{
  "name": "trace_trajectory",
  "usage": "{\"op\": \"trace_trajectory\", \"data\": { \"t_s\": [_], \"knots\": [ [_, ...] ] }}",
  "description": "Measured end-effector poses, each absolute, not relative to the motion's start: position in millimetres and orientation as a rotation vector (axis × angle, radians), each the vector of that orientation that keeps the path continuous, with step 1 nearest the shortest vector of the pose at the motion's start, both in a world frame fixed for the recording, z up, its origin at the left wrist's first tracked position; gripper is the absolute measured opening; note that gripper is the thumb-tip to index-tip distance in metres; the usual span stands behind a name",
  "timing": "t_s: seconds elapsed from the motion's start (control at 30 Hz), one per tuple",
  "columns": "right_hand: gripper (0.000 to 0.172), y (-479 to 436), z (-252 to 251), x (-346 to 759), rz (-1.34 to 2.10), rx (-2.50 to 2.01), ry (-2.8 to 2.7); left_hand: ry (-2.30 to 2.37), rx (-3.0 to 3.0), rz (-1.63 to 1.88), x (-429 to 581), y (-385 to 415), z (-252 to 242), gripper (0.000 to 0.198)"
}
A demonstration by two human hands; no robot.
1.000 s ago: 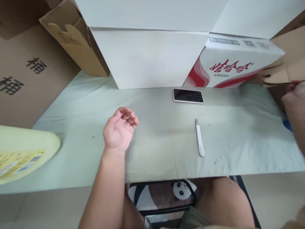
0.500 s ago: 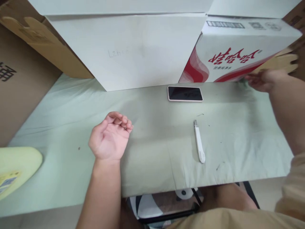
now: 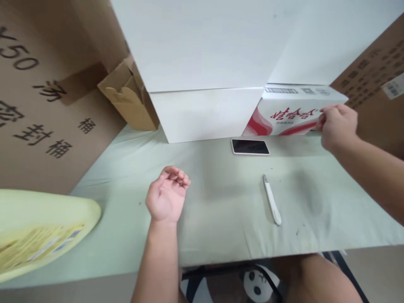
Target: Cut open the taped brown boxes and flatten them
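Note:
My left hand [image 3: 167, 195] rests on the pale green table cover [image 3: 120, 176], palm up, fingers loosely curled and holding nothing. My right hand [image 3: 337, 125] reaches out to the far right and its fingers are closed on the right end of a red-and-white printed carton [image 3: 284, 118]. A dark-screened phone [image 3: 250, 147] lies flat in front of that carton. A slim white cutter [image 3: 272, 200] lies on the cover between my two hands, nearer the front edge.
A large white box [image 3: 205, 113] stands at the back centre, with a small open brown carton [image 3: 129, 97] to its left. Tall printed cardboard walls rise at left [image 3: 47, 105] and right [image 3: 372, 80]. A pale yellow object [image 3: 38, 231] overhangs the front left.
My right hand came in from the far right edge to the carton's right end. The view tilted and shifted. My left hand kept its palm-up pose.

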State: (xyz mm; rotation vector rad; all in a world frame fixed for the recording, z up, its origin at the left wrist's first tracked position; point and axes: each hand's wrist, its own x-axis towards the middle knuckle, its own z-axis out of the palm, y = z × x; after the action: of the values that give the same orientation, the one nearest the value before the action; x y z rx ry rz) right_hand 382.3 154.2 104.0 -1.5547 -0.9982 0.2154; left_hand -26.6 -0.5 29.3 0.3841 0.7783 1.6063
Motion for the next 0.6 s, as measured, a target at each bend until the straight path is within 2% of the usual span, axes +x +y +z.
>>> {"op": "trace_trajectory", "data": {
  "t_s": [0.17,0.27,0.37,0.47,0.6],
  "knots": [
    [0.013,105.2,104.2,231.2,0.700,-1.342,-1.368,0.737,0.332,1.678,-53.1,-15.1,31.3,0.036],
    [0.015,91.1,89.3,132.2,1.004,-1.151,-1.628,0.718,0.346,1.706,-67.2,-21.4,33.6,0.034],
    [0.014,100.8,82.8,39.7,1.149,-1.011,-1.804,0.696,0.351,1.731,-76.5,-27.2,37.5,0.033],
    [0.007,133.5,88.4,-34.7,1.183,-0.949,-1.934,0.650,0.331,1.735,-81.2,-31.7,41.8,0.032],
    [0.018,191.6,97.7,-91.0,0.757,-1.107,-1.981,0.618,0.302,1.722,-82.9,-33.8,45.2,0.029]
  ]
}}
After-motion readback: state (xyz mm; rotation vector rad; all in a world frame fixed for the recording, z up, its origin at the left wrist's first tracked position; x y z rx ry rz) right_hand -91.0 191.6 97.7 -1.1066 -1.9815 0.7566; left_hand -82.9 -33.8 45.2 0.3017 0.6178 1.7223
